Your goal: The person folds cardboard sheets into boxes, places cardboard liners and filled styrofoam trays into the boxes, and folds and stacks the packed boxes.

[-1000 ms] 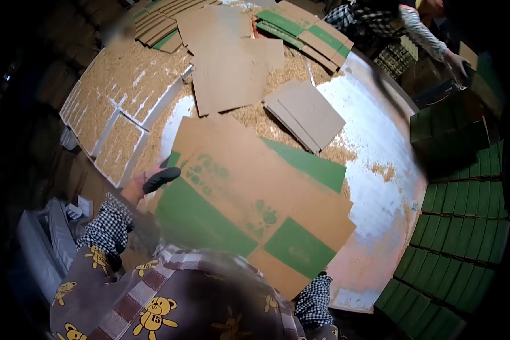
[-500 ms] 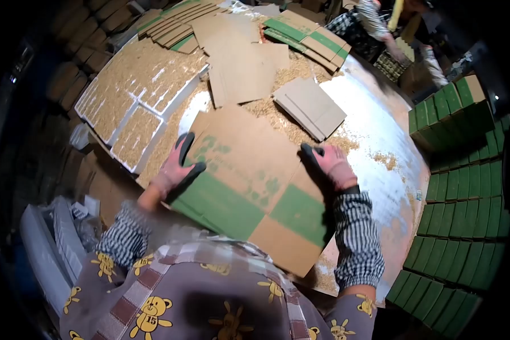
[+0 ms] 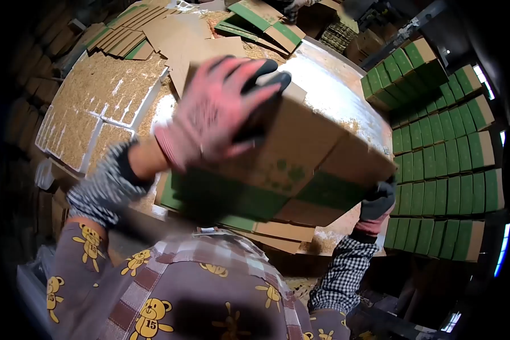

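A flattened brown and green cardboard box is raised at a tilt in front of me. My right hand, in a pink and black glove, grips its right edge; part of the fingers is hidden. My left hand, in a matching glove and slightly blurred, is over the box's upper left part. Its fingers are stretched out and apart, and I cannot tell whether the palm touches the cardboard. Beneath the raised box, another flat cardboard box lies at the table's near edge.
White trays filled with sawdust-like material stand at the left. Flat cardboard stacks and green-and-brown cartons lie at the back. Rows of green boxes are stacked at the right. A co-worker's hand shows at the top.
The top cardboard box has been lifted off the one beneath and tilted. My left hand has risen from its left edge to above it; my right hand has moved right and down. The view has shifted right.
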The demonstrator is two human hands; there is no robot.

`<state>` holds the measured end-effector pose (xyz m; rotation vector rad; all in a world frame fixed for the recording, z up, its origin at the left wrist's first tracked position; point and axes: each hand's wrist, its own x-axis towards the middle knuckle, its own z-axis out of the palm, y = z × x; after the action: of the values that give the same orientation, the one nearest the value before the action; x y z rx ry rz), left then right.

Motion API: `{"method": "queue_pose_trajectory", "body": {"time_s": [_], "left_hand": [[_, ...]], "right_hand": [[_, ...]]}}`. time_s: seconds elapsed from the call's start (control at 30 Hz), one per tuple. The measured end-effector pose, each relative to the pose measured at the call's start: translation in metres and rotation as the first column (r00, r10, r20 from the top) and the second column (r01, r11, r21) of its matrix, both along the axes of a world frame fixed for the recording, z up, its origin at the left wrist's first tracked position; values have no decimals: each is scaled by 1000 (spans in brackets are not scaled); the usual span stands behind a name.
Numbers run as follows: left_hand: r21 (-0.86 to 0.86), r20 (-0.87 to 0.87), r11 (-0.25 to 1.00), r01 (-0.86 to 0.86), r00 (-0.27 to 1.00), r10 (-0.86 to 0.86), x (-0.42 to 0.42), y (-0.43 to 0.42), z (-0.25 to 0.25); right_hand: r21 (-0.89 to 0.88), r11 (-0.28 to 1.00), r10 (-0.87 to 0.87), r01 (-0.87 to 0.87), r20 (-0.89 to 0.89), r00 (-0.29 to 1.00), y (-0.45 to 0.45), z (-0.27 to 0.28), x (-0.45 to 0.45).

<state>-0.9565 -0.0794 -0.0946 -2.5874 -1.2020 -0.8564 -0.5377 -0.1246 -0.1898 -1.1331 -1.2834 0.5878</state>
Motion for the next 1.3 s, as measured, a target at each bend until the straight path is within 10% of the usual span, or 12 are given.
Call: {"method": "queue_pose_trajectory", "body": {"time_s": [0.07, 0.2, 0.33, 0.6, 0.67, 0.73, 0.8, 0.83, 1.03, 1.1, 1.23, 1.3], "left_hand": [[-250, -109, 946, 208, 964, -241, -20, 31, 27], [-516, 317, 537, 667, 731, -604, -28, -12, 15], [-599, 745, -123, 792, 606, 279, -53, 11, -1], [-524, 851, 459, 718, 415, 322, -46, -24, 23], [-314, 753, 776, 547, 641, -147, -20, -40, 28], [-582, 303, 623, 523, 850, -431, 13, -30, -18], [-561, -237, 764, 318, 823, -516, 10, -44, -23], [-459, -44, 746, 482, 826, -561, -9, -41, -17], [-554, 372, 753, 356, 915, -159, -27, -55, -32], [-735, 597, 615, 286, 704, 386, -25, -33, -50], [-547, 837, 513, 662, 426, 343, -45, -32, -101], [-432, 865, 554, 712, 154, 477, -39, -56, -139]], "right_hand": [[349, 908, -378, 231, 445, 812, 12, 39, -20], [17, 990, -138, 143, -172, 976, 1, 64, -67], [29, 1000, 2, -1, -25, 1000, 6, 81, -55], [-12, 784, 538, -621, -487, 688, 27, 127, -71], [-124, 803, 468, -583, -475, 745, 17, 141, -108], [-96, 987, 143, -129, 154, 978, 47, 103, -143], [590, 788, -261, -177, 580, 771, 50, 116, -175], [667, 742, -584, -66, 691, 425, 39, 124, -174], [354, 934, -319, -42, 883, 344, 77, 95, -164], [73, 992, -10, -106, 862, 506, 55, 123, -165], [-387, 858, 415, -337, 910, 12, -29, 106, -194], [-272, 903, 354, -332, 910, 217, -32, 88, -156]]}}
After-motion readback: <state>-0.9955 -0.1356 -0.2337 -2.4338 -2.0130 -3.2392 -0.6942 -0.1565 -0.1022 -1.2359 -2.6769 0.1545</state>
